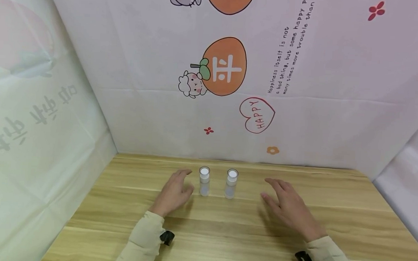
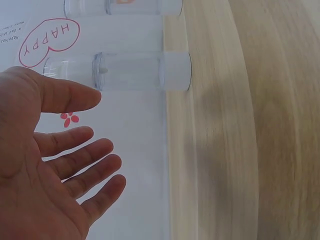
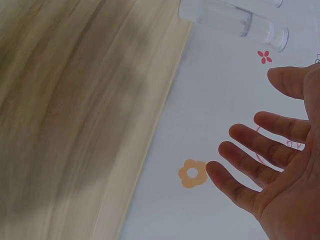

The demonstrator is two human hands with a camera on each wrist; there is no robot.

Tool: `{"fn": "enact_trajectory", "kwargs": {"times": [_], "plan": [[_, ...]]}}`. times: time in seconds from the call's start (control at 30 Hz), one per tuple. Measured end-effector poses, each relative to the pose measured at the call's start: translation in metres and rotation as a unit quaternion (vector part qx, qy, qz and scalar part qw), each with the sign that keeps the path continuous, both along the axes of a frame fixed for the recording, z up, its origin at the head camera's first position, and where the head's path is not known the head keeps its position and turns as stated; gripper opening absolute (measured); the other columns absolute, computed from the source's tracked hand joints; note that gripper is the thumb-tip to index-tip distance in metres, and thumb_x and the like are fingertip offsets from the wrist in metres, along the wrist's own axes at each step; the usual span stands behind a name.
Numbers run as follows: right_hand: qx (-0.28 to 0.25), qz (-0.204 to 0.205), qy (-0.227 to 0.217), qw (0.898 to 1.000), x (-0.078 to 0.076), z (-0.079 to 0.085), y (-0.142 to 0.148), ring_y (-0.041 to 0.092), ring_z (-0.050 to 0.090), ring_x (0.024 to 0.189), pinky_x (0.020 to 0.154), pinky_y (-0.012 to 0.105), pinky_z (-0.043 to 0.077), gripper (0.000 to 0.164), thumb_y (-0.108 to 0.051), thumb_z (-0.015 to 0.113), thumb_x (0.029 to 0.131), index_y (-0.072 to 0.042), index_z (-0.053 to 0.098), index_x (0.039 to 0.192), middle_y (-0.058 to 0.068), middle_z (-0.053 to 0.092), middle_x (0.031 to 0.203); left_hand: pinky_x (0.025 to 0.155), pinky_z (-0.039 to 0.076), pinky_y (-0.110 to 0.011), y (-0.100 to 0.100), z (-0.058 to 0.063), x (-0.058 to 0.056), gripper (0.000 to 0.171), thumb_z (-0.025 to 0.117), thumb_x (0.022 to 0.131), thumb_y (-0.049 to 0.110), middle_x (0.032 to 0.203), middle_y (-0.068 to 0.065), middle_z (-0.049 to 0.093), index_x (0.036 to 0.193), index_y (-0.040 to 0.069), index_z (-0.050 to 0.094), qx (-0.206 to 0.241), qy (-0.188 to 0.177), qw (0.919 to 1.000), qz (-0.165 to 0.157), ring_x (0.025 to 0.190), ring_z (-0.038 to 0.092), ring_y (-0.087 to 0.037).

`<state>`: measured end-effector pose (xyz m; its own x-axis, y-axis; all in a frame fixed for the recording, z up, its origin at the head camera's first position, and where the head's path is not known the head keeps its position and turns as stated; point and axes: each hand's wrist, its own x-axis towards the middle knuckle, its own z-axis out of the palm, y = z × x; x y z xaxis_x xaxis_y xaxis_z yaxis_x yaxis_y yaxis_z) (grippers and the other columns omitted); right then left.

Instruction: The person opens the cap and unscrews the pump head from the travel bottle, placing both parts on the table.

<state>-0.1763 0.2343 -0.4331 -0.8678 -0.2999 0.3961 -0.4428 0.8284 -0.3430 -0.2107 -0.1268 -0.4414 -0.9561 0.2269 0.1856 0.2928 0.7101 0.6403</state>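
Two small clear bottles with transparent caps stand upright side by side near the back of the table. My left hand is just left of the left bottle, fingers apart and holding nothing. In the left wrist view the thumb of that hand overlaps the cap end of this bottle. To the right of the right bottle, with a wider gap, my right hand hovers with loosely spread fingers. The right wrist view shows this hand with nothing in its grasp and the right bottle above it.
The wood-grain table meets a white printed cloth backdrop right behind the bottles. Another cloth hangs along the left side, and white fabric borders the right. A dark band sits on the left wrist, another on the right.
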Motion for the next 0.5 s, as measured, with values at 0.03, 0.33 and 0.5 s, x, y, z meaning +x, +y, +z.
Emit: {"fn": "enact_trajectory", "kwargs": {"times": [0.03, 0.33, 0.5], "plan": [[-0.002, 0.001, 0.002, 1.0, 0.0, 0.0, -0.001, 0.046, 0.053, 0.123, 0.097, 0.063, 0.045, 0.046, -0.023, 0.067, 0.1, 0.0, 0.055, 0.137, 0.025, 0.059, 0.131, 0.112, 0.037, -0.056, 0.001, 0.0, 0.0, 0.054, 0.066, 0.097, 0.016, 0.151, -0.02, 0.045, 0.147, 0.001, 0.048, 0.004, -0.003, 1.0, -0.002, 0.14, 0.04, -0.038], [-0.003, 0.012, 0.015, 1.0, 0.002, -0.001, -0.007, 0.043, 0.057, 0.118, 0.095, 0.06, 0.048, 0.045, -0.02, 0.071, 0.097, 0.001, 0.057, 0.134, 0.023, 0.062, 0.126, 0.107, 0.042, -0.054, 0.008, -0.006, 0.0, 0.057, 0.07, 0.096, 0.015, 0.145, -0.018, 0.051, 0.146, 0.0, 0.047, 0.043, -0.016, 0.9986, -0.027, 0.133, 0.048, -0.037], [-0.012, 0.019, 0.016, 1.0, 0.003, -0.001, -0.008, 0.041, 0.058, 0.118, 0.095, 0.059, 0.049, 0.045, -0.019, 0.072, 0.096, 0.0, 0.058, 0.134, 0.021, 0.062, 0.126, 0.103, 0.045, -0.055, 0.012, -0.01, -0.001, 0.058, 0.073, 0.094, 0.014, 0.141, -0.019, 0.053, 0.145, -0.001, 0.048, 0.065, -0.011, 0.9971, -0.037, 0.129, 0.051, -0.038]]}}
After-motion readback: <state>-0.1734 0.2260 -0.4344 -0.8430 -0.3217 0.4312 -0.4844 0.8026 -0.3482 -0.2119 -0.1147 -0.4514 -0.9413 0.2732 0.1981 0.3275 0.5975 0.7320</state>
